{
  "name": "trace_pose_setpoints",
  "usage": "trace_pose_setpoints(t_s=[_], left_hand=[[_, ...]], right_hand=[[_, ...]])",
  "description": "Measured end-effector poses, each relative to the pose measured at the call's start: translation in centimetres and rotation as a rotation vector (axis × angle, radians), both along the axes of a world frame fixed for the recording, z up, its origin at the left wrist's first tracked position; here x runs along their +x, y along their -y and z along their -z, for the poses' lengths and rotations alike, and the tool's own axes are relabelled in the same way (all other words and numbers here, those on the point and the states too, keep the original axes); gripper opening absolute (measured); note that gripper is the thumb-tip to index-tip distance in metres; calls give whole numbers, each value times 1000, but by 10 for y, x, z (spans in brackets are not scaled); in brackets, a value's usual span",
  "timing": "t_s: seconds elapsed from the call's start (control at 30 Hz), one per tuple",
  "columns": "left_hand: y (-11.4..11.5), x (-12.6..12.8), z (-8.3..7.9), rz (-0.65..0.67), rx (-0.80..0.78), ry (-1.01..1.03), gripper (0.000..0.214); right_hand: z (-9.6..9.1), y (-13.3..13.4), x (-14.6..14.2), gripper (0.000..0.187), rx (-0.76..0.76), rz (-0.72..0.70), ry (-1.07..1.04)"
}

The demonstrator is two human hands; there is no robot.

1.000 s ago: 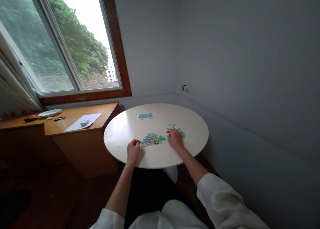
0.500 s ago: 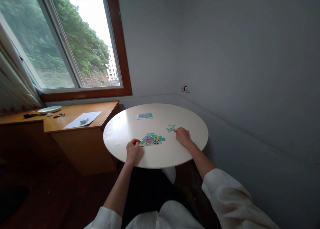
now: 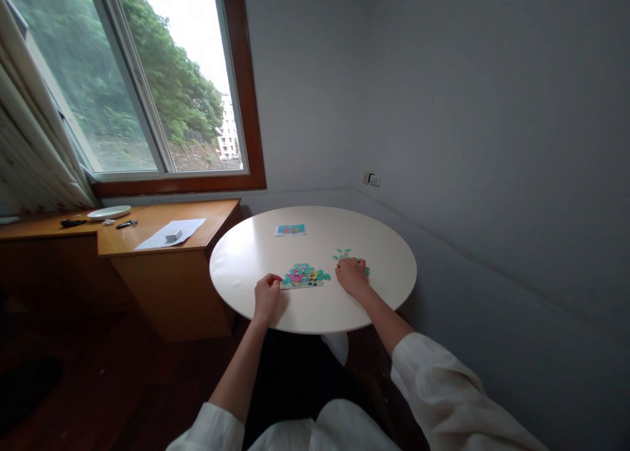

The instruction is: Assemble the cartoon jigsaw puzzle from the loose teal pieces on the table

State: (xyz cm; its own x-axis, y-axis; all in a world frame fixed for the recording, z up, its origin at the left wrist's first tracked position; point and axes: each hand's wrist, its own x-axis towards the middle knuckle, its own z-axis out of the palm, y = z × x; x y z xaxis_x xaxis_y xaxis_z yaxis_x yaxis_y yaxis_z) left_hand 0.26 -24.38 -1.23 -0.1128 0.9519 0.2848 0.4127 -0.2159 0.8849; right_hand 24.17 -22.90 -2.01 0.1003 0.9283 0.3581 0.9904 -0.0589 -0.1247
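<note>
A partly joined colourful jigsaw (image 3: 305, 276) lies near the front of a round white table (image 3: 256, 254). My left hand (image 3: 267, 295) rests curled at the jigsaw's left end, its fingers touching that edge. My right hand (image 3: 351, 275) lies knuckles-up just right of the jigsaw, fingers curled down over a scatter of loose teal pieces (image 3: 346, 255). What the fingers pinch, if anything, is hidden. A small printed reference picture (image 3: 290, 230) lies farther back on the table.
A wooden desk (image 3: 162, 267) stands left of the table under the window, bearing a sheet of paper (image 3: 170, 234) with a small grey block, a white plate (image 3: 109, 212) and small dark items. Grey walls close in behind and to the right.
My right hand went out to the loose pieces on the right and has come back a little toward the jigsaw. The left hand has stayed at the jigsaw's left end. The view shifted slightly.
</note>
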Motion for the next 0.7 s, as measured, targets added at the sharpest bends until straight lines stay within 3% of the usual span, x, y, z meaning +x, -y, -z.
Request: trace_pose_setpoints(t_s=[0.13, 0.33, 0.53, 0.7], left_hand=[[-1, 1, 1, -7, 10, 6, 21], [-1, 0, 1, -10, 10, 6, 22], [-1, 0, 0, -14, 12, -5, 22], [-2, 0, 0, -10, 4, -4, 22]], right_hand=[[2, 7, -5, 20, 109, 5, -29], [4, 8, -2, 21, 112, -30, -177], [8, 4, 2, 28, 143, -159, -307], [9, -1, 0, 31, 283, -254, -525]])
